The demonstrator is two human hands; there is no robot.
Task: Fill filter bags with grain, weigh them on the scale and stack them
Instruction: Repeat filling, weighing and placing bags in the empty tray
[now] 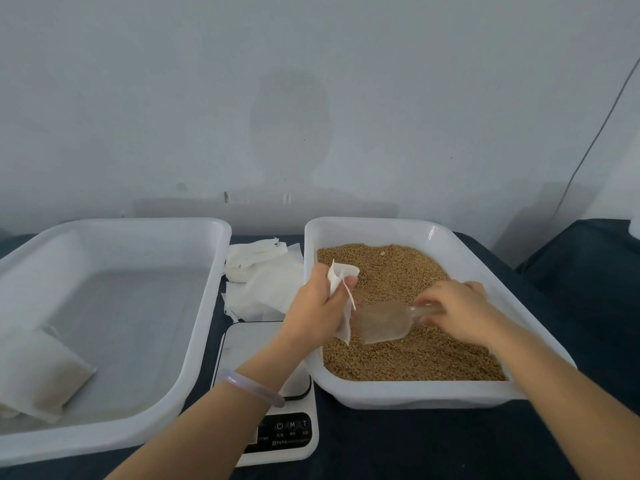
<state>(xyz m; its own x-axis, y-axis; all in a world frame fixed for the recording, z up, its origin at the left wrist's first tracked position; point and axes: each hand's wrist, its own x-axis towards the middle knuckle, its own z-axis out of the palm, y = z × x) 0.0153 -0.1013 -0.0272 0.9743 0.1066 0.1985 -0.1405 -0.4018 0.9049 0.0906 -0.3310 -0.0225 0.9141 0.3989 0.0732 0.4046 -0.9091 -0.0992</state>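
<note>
My left hand (317, 311) grips a white filter bag (341, 284) over the left edge of the white grain tray (415, 393). Brown grain (408, 355) fills that tray. My right hand (457, 310) holds the handle of a clear plastic scoop (384, 322), which lies low over the grain with its mouth pointing toward the bag. A white digital scale (256, 344) sits between the two trays, partly under my left forearm. Filled bags (38, 372) lie in the near left corner of the left tray (194, 358).
A loose pile of unfilled filter bags (263, 278) lies on the dark tablecloth (433, 441) behind the scale, between the trays. A pale wall stands right behind the table. A thin cable (588, 147) runs down the wall at far right.
</note>
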